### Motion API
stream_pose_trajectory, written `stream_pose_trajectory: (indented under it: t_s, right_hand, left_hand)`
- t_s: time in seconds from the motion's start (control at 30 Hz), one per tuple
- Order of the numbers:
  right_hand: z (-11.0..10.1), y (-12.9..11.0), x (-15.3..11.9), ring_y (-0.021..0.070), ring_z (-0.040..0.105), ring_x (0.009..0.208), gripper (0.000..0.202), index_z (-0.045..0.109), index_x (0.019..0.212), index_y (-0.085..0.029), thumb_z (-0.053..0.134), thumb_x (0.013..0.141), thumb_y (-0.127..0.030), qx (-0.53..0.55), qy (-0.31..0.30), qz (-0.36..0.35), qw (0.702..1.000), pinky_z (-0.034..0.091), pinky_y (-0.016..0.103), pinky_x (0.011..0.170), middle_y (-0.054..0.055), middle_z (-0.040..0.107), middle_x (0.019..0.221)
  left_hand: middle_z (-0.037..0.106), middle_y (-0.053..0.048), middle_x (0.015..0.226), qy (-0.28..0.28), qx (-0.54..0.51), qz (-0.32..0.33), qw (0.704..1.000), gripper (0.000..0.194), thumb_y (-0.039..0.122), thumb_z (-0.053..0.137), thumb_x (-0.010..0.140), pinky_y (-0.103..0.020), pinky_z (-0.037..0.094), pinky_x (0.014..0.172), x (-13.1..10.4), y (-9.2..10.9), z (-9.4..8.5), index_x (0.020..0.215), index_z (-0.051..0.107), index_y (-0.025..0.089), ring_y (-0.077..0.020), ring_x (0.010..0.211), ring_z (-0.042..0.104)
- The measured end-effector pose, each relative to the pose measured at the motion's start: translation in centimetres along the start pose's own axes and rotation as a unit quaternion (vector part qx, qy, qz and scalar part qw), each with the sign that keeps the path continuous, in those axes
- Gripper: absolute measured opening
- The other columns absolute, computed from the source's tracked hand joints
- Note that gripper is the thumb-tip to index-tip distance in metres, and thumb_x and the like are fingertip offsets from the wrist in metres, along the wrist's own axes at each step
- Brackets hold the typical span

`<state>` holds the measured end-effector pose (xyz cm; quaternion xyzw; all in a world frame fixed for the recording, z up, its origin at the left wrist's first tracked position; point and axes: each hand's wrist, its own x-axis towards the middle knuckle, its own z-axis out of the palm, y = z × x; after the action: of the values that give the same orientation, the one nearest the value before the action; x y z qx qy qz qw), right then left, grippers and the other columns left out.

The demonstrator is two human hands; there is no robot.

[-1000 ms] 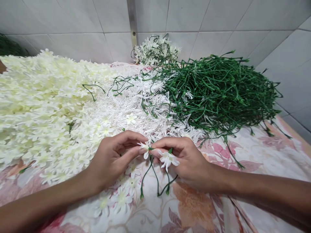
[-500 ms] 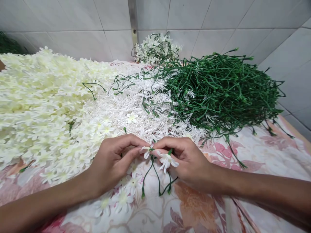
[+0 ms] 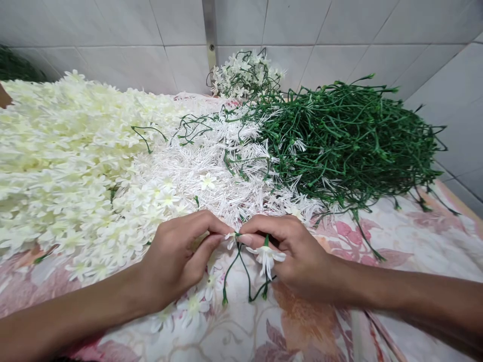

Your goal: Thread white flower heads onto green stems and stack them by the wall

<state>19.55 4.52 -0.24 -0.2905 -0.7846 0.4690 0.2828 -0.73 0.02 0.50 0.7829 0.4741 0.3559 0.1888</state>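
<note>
My left hand (image 3: 181, 256) pinches a small white flower (image 3: 230, 240) between thumb and forefinger. Almost touching it, my right hand (image 3: 290, 251) is closed on a branched green stem (image 3: 241, 266) near its top. Several thin branches of that stem hang below the fingertips, with green tips at their ends. A white flower (image 3: 267, 257) on a green base hangs downward in front of my right fingers. Behind both hands lies a heap of thin white stamens (image 3: 211, 166), with one loose flower (image 3: 207, 181) on top.
Pale yellow-white flowers (image 3: 68, 166) are heaped at the left. Green stems (image 3: 347, 141) form a large pile at the right. A bunch of finished-looking flowers (image 3: 245, 75) stands against the tiled wall (image 3: 324, 25). Floral cloth (image 3: 302, 327) covers the surface.
The flower by my right fingers has swung lower and now points downward. The left fingertips cover more of the small flower. The whole view has shifted slightly.
</note>
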Motion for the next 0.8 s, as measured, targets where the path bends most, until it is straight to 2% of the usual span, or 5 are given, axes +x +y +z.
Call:
stream_pose_trajectory:
  t_s: [0.13,0.3,0.53,0.67,0.8]
  right_hand:
    - [-0.02,-0.15,0.19,0.0105,0.05,0.06,0.016,0.061,0.075,-0.015,0.051,0.08,-0.003,-0.005,-0.01,0.007,1.0,0.035,0.022,0.055,-0.001,0.058,0.066]
    - [-0.11,-0.17,0.29,0.0093,0.048,0.06,0.016,0.06,0.075,-0.015,0.052,0.08,-0.002,0.014,-0.022,-0.004,1.0,0.036,0.021,0.056,-0.002,0.056,0.067]
    - [-0.2,-0.33,0.21,0.008,0.046,0.058,0.017,0.059,0.073,-0.014,0.049,0.08,-0.002,0.018,-0.015,-0.035,0.999,0.036,0.019,0.055,-0.002,0.053,0.065]
    - [-0.15,-0.27,0.19,0.0081,0.048,0.056,0.022,0.061,0.075,-0.014,0.044,0.076,0.0,0.004,0.01,-0.056,0.998,0.037,0.019,0.054,-0.001,0.057,0.065]
    - [-0.06,-0.23,0.15,0.0103,0.052,0.056,0.025,0.063,0.078,-0.014,0.04,0.077,-0.003,-0.016,0.022,-0.072,0.997,0.039,0.021,0.054,0.001,0.061,0.066]
  left_hand:
    - [0.069,0.003,0.077,-0.015,-0.006,-0.005,1.0,0.017,0.007,0.051,0.089,-0.018,0.046,0.059,-0.07,-0.09,0.1,0.089,0.062,0.02,-0.0082,0.066,0.063]
    - [0.068,0.002,0.074,-0.007,-0.01,-0.001,1.0,0.017,0.007,0.052,0.088,-0.018,0.046,0.057,0.0,-0.2,0.09,0.087,0.063,0.019,-0.008,0.063,0.063]
    - [0.07,0.003,0.074,-0.005,-0.078,-0.037,0.996,0.02,0.007,0.055,0.086,-0.016,0.048,0.059,0.09,-0.18,0.09,0.088,0.068,0.022,-0.0075,0.064,0.064]
    - [0.072,0.003,0.071,-0.001,-0.126,-0.084,0.988,0.017,0.011,0.058,0.086,-0.014,0.05,0.058,0.37,0.23,0.21,0.088,0.07,0.023,-0.0075,0.061,0.067]
    - [0.074,0.004,0.073,-0.009,-0.221,-0.161,0.962,0.013,0.015,0.062,0.086,-0.011,0.052,0.056,0.53,0.54,0.33,0.095,0.067,0.023,-0.0074,0.06,0.069]
